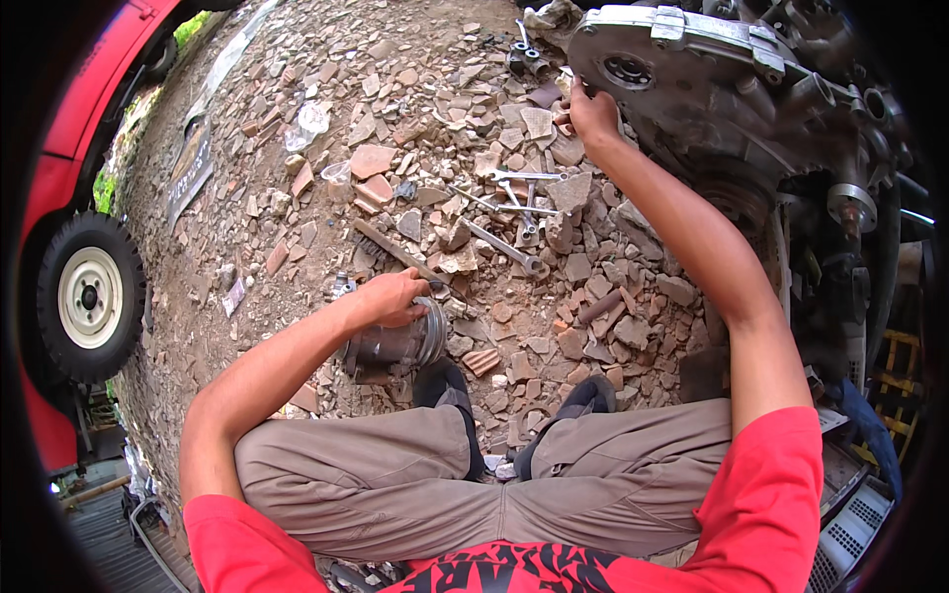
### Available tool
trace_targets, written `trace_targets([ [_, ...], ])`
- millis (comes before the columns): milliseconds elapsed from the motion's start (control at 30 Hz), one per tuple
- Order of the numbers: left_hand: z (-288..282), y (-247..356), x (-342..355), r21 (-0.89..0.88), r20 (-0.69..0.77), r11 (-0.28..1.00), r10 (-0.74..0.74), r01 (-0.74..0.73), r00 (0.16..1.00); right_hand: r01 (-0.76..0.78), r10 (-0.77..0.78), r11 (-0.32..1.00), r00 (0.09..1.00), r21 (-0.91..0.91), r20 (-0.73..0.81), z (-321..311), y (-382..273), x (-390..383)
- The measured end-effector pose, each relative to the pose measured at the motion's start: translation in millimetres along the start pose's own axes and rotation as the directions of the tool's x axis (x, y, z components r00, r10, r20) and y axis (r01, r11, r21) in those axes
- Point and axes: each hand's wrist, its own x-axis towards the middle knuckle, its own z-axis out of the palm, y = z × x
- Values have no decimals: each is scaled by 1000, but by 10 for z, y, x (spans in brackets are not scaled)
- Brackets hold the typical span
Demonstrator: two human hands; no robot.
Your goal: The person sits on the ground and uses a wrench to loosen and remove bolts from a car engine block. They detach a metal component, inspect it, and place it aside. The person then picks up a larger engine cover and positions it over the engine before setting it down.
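Note:
My left hand (395,296) is low, its fingers curled over the top of a round, rusty metal part (388,348) with a grooved rim. Whether it grips that part or something hidden, I cannot make out. Right behind those fingers lies a wooden-handled wire brush (390,244), bristles down. My right arm reaches far forward, and my right hand (593,117) is closed at the left edge of a large grey engine casing (682,44). A small pale thing shows by its fingertips, too small to name. Several wrenches (509,242) lie on the rubble between my hands.
Broken tile and stone rubble (316,168) covers the ground. Dark metal fittings (526,59) lie beside the casing. A clear plastic cup (338,173) lies farther left. The red vehicle (74,119) with its wheel (89,296) stands at the left. A yellow crate (898,381) is at the right.

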Motion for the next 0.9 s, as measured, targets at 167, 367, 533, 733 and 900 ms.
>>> trace_targets([
  [167, -9, 7, -11, 2, 7, 1000, -10, 10, 1000, -38, 37, 999, 999, 28, 31, 9, 16, 9],
  [367, -5, -7, -9, -2, 4, 1000, 3, -3, 1000, -41, 42, 998, 999, -37, 22, 14, 20, 0],
  [533, 12, -21, -11, 5, 6, 1000, -1, 1, 1000, -56, 57, 998, 997, -15, 43, 49, 4, -11],
  [733, -16, 12, 11, 10, 4, 1000, 3, -3, 1000, -58, 58, 998, 998, -19, 34, 5, 47, 52],
  [900, 10, -21, -10, 0, -4, 1000, 7, -7, 1000, -40, 43, 997, 998, -60, 41, 75, 25, 17],
])
